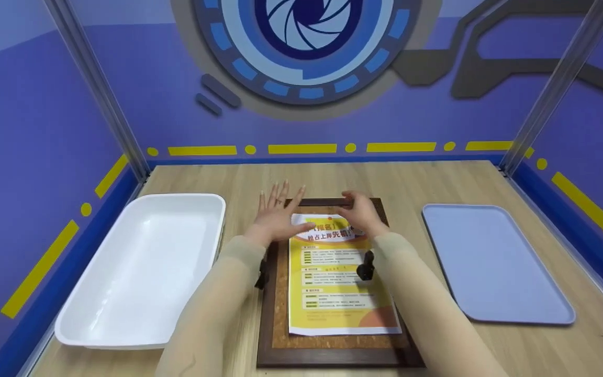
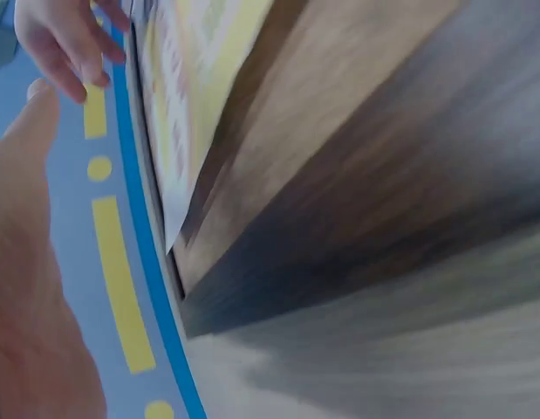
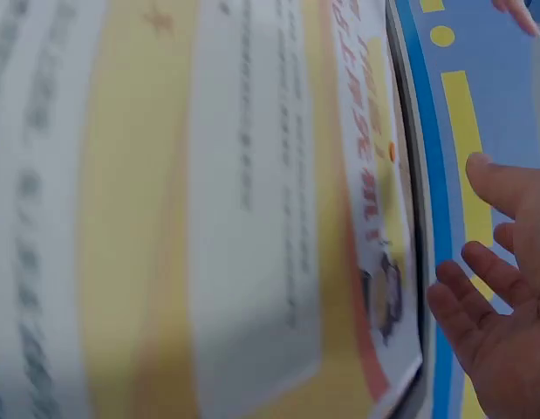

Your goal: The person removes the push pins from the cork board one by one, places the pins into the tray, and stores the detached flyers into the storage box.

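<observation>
At nine o'clock from the board in the middle, a white, glossy, rectangular deep tray with rounded corners (image 1: 139, 267) is sitting on the pale wood-grain table (image 1: 411, 183), probably set aside there so the middle is staying free for both arms. Next, at eleven o'clock, the left hand (image 1: 279, 220) is hovering or resting over the board's upper edge, its fingers spreading wide and holding nothing, its thumb reaching over the paper. Contact is not showing clearly. At the centre, a dark-brown-framed rectangular cork board (image 1: 283, 343) is lying flat, its long sides running toward the person, likely so the print is reading upright. On its cork, a yellow-and-white printed paper sheet (image 1: 341, 285) is lying inside the frame, leaving a cork margin at six o'clock. At one o'clock, the right hand (image 1: 360, 212) is hanging near the sheet's upper corner, its fingers bending loosely, parting and pinching nothing; both hands are flanking the top, perhaps to keep the two upper corners within reach. At three o'clock, a lavender-blue, shallow rectangular tray (image 1: 495, 267) is standing well apart from the board, seemingly clear of the right arm.
</observation>
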The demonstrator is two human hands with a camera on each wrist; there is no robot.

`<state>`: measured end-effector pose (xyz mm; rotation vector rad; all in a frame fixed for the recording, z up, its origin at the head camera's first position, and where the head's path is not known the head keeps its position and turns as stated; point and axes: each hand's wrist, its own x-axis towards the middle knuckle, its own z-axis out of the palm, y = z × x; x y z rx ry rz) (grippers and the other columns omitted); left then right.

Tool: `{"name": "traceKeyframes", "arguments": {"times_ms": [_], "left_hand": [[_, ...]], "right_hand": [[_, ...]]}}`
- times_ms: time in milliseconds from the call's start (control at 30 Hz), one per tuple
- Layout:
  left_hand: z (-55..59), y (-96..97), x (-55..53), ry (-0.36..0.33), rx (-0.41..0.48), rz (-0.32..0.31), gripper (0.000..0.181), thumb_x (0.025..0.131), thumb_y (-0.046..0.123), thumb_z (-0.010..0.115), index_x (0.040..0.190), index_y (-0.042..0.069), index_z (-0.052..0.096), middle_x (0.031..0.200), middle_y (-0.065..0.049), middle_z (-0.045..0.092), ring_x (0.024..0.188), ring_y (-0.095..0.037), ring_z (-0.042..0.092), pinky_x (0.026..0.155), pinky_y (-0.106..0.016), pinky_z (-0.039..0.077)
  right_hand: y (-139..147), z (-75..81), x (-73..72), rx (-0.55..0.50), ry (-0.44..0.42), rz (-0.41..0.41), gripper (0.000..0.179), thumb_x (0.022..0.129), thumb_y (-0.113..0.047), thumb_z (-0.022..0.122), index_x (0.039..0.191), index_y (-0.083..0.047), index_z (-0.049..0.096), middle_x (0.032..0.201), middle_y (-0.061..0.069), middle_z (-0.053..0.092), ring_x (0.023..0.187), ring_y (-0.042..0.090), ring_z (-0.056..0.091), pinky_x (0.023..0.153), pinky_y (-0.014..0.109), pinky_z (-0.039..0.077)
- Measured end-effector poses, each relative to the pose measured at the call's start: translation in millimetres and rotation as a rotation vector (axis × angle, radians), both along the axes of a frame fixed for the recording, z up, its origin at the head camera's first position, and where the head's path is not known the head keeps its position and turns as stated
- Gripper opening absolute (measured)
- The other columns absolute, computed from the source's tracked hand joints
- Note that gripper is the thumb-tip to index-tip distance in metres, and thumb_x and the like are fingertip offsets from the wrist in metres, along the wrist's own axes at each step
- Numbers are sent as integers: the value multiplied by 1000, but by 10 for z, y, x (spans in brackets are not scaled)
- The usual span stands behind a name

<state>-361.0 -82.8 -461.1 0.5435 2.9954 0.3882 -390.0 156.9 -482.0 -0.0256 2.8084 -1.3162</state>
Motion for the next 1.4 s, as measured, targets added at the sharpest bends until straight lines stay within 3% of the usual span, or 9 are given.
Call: {"name": "traceKeyframes", "arguments": {"times_ms": [233, 500, 667, 800, 1067, 1200, 1400], "left_hand": [[-79, 93, 226, -143, -27, -86, 103, 89, 78, 55, 166, 36, -1, 174, -9, -16, 161, -36, -16, 128, -61, -9], [-126, 130, 402, -307, -92, -115, 110, 83, 80, 62, 166, 37, 3, 175, -8, -12, 161, -36, -15, 129, -60, -6], [-161, 140, 426, -327, -84, -107, 108, 83, 79, 63, 166, 36, 9, 175, -6, -10, 161, -37, -13, 129, -61, -8], [-167, 153, 423, -340, -76, -110, 107, 83, 78, 63, 166, 36, 11, 175, -7, -10, 161, -38, -13, 129, -60, -9], [-160, 156, 415, -351, -72, -104, 108, 83, 78, 65, 166, 36, 10, 175, -7, -11, 161, -37, -15, 129, -59, -11], [-156, 141, 412, -359, -68, -97, 108, 83, 77, 65, 166, 36, 10, 175, -7, -12, 161, -36, -16, 128, -58, -12], [-189, 131, 409, -352, -65, -87, 108, 82, 77, 66, 166, 36, 11, 175, -7, -10, 161, -37, -14, 129, -59, -10]], "right_hand": [[-112, -168, 37, -81, -8, -16, 30, 99, -14, 69, 126, -2, 69, 126, 17, 69, 115, 29, 64, 105, 43, 52], [-179, -245, 50, -2, 5, -20, 18, 99, -10, 68, 113, -7, 78, 122, 12, 70, 111, 26, 63, 102, 44, 53], [-188, -268, 58, 32, 3, -36, 16, 99, -10, 68, 110, -9, 79, 121, 11, 65, 110, 25, 61, 101, 43, 52], [-187, -286, 55, 49, 4, -54, 13, 99, -13, 68, 107, -8, 77, 116, 11, 65, 102, 23, 61, 91, 37, 53], [-127, -242, 41, -20, -26, -58, 13, 99, -20, 69, 97, -9, 75, 99, 8, 69, 86, 19, 60, 72, 27, 48], [-36, -211, 74, -136, -32, -42, 15, 99, -21, 68, 98, -9, 77, 100, 9, 73, 86, 19, 61, 71, 26, 48], [211, -186, 217, -360, -98, -62, 18, 98, -23, 68, 105, -8, 76, 105, 8, 73, 90, 18, 66, 75, 27, 57]]}}
